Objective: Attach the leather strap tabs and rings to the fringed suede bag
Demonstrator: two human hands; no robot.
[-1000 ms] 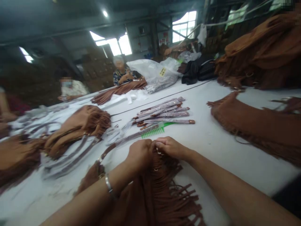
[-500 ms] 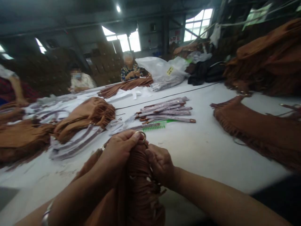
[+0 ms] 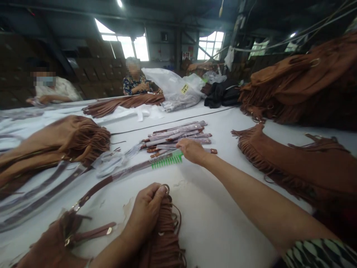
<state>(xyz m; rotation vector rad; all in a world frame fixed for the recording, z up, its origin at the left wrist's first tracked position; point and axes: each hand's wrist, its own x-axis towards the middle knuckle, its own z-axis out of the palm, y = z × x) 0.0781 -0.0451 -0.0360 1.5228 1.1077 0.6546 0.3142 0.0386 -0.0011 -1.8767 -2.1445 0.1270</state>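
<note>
My left hand (image 3: pixel 147 210) is closed on the top corner of a brown fringed bag (image 3: pixel 167 238), its thumb beside a metal ring (image 3: pixel 166 188). Long fringe strips hang down from that corner. Farther forward, my right hand (image 3: pixel 192 150) is closed round the handle end of a green comb (image 3: pixel 167 160), whose teeth point toward me. The comb lies against a plastic-wrapped strap (image 3: pixel 134 168) that runs to a metal buckle (image 3: pixel 76 207) at lower left. Behind my right hand lies a pile of wrapped straps (image 3: pixel 178 132).
More brown fringed bags lie at left (image 3: pixel 55 137) and right (image 3: pixel 284 160), with a tall heap (image 3: pixel 301 78) at back right. A clear plastic bag (image 3: pixel 178 87) and black cloth (image 3: pixel 223 93) sit at the back of the white table (image 3: pixel 223 208). Two people sit across it.
My right hand has left the fringe and moved forward to take hold of the green comb. My left hand still grips the bag's corner, now lower in view. The view has turned right.
</note>
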